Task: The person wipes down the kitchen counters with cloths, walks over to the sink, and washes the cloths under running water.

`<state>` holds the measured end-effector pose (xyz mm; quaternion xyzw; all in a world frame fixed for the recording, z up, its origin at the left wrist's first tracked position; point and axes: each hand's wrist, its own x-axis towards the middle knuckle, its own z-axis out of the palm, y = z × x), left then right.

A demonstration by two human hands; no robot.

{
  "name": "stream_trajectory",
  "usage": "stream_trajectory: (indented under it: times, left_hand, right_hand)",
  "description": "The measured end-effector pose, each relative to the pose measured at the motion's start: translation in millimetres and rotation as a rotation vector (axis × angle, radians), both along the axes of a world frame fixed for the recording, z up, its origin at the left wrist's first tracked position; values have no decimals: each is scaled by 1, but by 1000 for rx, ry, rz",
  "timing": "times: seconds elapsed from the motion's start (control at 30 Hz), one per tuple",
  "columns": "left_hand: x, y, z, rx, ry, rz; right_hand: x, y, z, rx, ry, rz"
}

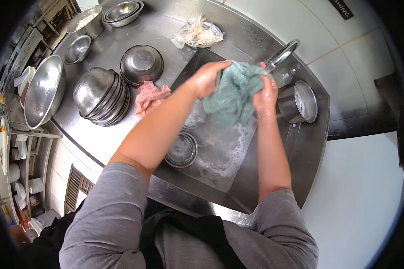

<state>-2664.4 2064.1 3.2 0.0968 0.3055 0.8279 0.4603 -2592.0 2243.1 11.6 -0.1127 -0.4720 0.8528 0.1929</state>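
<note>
Left hand [204, 80] and right hand [265, 95] grasp green cloth [236, 93]; drips could wet pink cloth [151, 98] beside sink.

kitchen, with steel sink [220, 152] and bowls [95, 95]

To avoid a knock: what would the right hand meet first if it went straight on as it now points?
Beyond the cloth it holds, the right hand would probably meet the tap first, though depth is unclear.
</note>
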Motion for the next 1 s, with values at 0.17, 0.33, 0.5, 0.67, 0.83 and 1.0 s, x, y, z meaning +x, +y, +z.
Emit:
stream_trajectory:
  times: [0.17,0.33,0.5,0.67,0.83,1.0]
  left_hand:
    - [10,78,-81,-123,-194,244]
    - [44,79,-18,-666,171,334]
    - [-17,109,-139,28,261,148]
    - [2,46,22,-275,-130,-47]
    - [-16,15,-16,-412,1193,-12]
    - [-24,10,-28,-609,783,-349]
  right_hand:
    - [18,-84,-7,1061,88,-238]
    - [-19,-28,-3,668,-144,-665]
    - [-3,-83,-11,943,-169,-608]
    - [-16,-12,-11,1175,-99,-433]
    - [12,17,36,833,-334,352]
    - [0,19,-18,128,-86,-187]
